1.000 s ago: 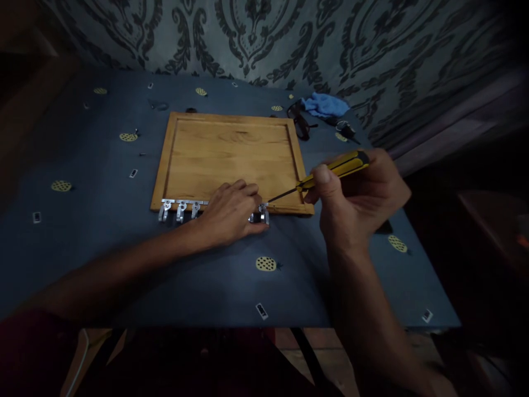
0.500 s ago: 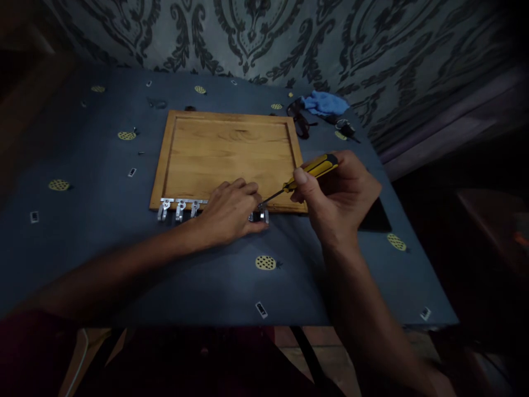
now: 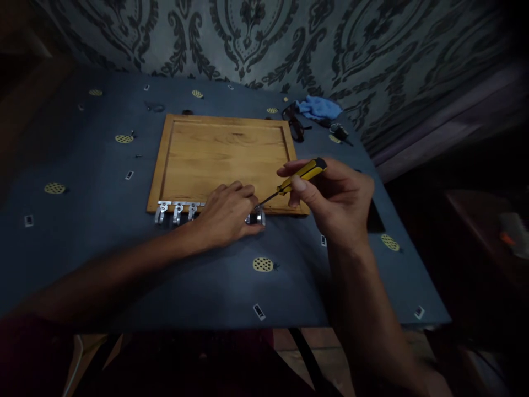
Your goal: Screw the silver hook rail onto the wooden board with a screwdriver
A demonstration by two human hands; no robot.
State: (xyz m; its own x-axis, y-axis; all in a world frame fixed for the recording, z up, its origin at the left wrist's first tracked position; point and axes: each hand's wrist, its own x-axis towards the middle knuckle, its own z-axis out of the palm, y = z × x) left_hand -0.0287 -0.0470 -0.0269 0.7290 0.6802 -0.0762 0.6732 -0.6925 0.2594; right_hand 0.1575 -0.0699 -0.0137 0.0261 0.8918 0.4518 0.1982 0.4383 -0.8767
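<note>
A framed wooden board (image 3: 223,160) lies on the table, with a metal hook rail (image 3: 178,212) along its near edge. My left hand (image 3: 227,212) is closed over the rail's right part, thumb below and fingers above, hiding the middle hooks. A yellow and black screwdriver (image 3: 300,177) is in my right hand (image 3: 341,198), pinched between thumb and fingers. Its shaft slants down to the left, and the tip reaches the rail's right end beside my left fingertips. Whether the tip sits in a screw is too small to tell.
The blue tablecloth (image 3: 185,286) has printed pineapples. Beyond the board's right corner are dark glasses (image 3: 295,125), a blue cloth (image 3: 318,107) and keys (image 3: 339,131). A small screw (image 3: 138,156) lies left of the board. A dark flat object (image 3: 376,216) is partly behind my right wrist.
The fingers of my right hand have loosened and shifted on the screwdriver handle, with the index finger now lifted off. The left hand stays on the rail. The view has shifted slightly.
</note>
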